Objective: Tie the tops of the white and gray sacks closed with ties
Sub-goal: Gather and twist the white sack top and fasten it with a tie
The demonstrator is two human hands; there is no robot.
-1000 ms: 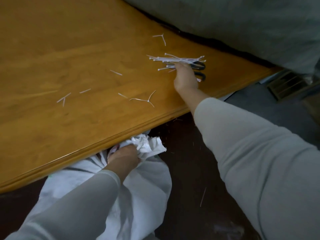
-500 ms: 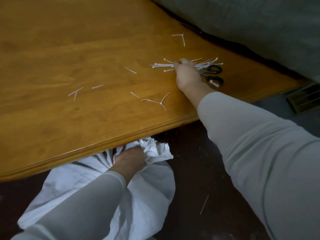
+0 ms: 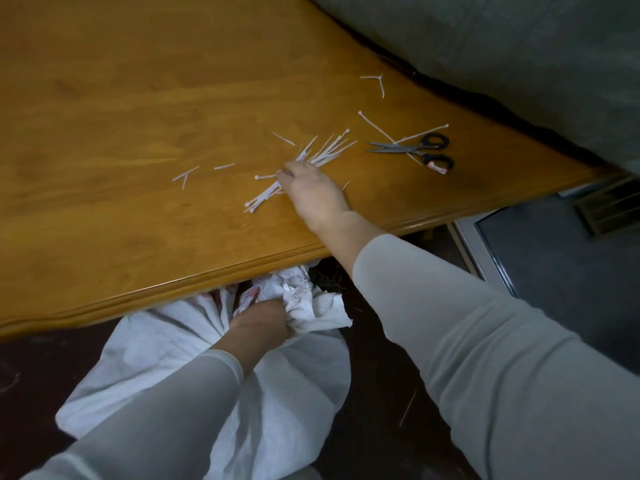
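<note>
A white sack point(image 3: 284, 386) stands on the dark floor, partly under the table edge. My left hand point(image 3: 259, 325) grips its gathered, twisted neck, and the crumpled top point(image 3: 304, 299) sticks out to the right of my fist. On the wooden table point(image 3: 138, 116) my right hand point(image 3: 311, 188) rests on a bundle of white zip ties point(image 3: 325, 150), fingers curled over them. The bundle fans out above and below the hand. No gray sack shows.
Black-handled scissors point(image 3: 419, 148) lie right of the bundle with two loose ties point(image 3: 384, 131) beside them. Cut tie scraps point(image 3: 187, 173) dot the table. Grey fabric point(image 3: 519, 57) fills the far right. A floor mat point(image 3: 561, 271) lies at right.
My right hand has dragged the bundle of ties left and toward me, away from the scissors, which now lie uncovered. My left hand still grips the sack neck.
</note>
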